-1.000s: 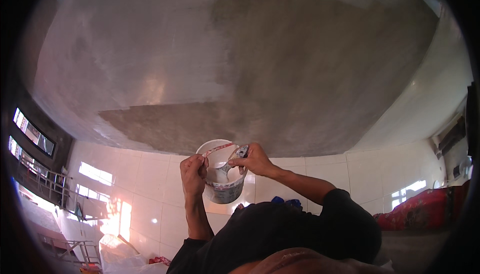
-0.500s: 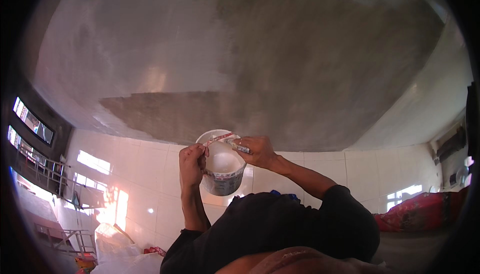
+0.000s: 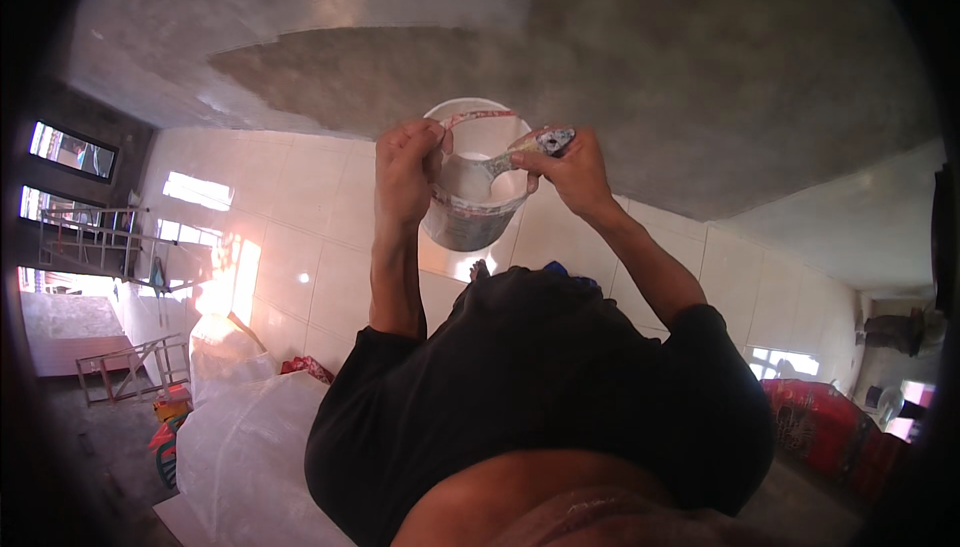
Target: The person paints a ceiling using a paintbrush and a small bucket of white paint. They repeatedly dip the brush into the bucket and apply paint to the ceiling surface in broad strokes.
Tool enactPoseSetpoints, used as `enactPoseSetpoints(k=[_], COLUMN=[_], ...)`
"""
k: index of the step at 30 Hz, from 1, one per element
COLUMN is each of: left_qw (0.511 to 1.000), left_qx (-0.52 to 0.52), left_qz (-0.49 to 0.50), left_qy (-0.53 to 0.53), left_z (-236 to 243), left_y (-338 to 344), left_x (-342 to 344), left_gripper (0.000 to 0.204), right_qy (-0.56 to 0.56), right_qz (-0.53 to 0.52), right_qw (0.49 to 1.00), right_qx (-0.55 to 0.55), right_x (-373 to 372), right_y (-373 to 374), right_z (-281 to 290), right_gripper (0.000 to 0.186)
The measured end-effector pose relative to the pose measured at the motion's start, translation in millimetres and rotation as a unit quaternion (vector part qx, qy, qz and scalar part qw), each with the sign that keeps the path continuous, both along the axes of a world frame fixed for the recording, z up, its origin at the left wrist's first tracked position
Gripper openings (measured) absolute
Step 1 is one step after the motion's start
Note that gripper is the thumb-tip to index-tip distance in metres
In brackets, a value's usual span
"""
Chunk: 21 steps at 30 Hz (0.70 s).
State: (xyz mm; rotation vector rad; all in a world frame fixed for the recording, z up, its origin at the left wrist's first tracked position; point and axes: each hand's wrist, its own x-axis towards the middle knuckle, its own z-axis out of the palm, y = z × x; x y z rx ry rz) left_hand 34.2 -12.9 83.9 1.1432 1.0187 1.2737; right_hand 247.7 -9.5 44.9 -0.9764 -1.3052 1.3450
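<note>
A round bucket [image 3: 468, 230] with paint-smeared sides hangs in front of me, whitish paint [image 3: 462, 185] visible inside. My left hand [image 3: 405, 169] is closed at its left side, gripping the thin red, paint-spotted handle [image 3: 484, 113] that arches over the far part of the opening. In my right hand [image 3: 582, 175] is a paint-caked paintbrush [image 3: 552, 141], held by its handle at the bucket's right rim. The brush head points down and left into the bucket; where its tip meets the paint is hard to make out.
A grey wall [image 3: 640, 67] with a darker, wet-looking area rises ahead above pale floor tiles [image 3: 330, 237]. White plastic sheeting [image 3: 250, 437] lies at lower left, near a metal frame [image 3: 130, 367]. Red sacks [image 3: 830, 432] lie at right.
My view has tipped downward, so bucket and hands appear higher. The brush has turned, its head now lower inside the bucket. My left hand keeps its hold.
</note>
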Motion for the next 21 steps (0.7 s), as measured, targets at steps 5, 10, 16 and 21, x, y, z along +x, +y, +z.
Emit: enactPoseSetpoints(k=[5,10,16,21], left_qw=[0.999,0.996,0.996,0.995], left_qx=[-0.025,-0.038,-0.021,0.003], left_qz=[0.043,0.069,0.092,0.103], left_qy=[-0.012,-0.034,0.001,0.006], left_z=[-16,-25,-27,-26], left_y=[6,1,2,9], left_x=[-8,-13,-25,-31], left_gripper=[0.028,0.026,0.025,0.026], right_qy=[0.054,0.054,0.115,0.175], right_qz=[-0.039,-0.193,-0.373,-0.374], right_qw=[0.998,0.979,0.883,0.829], right_qx=[0.014,0.045,0.26,0.378], right_x=[31,95,145,145], right_y=[-14,-17,75,161], right_z=[18,43,114,186], right_gripper=[0.008,0.009,0.012,0.014])
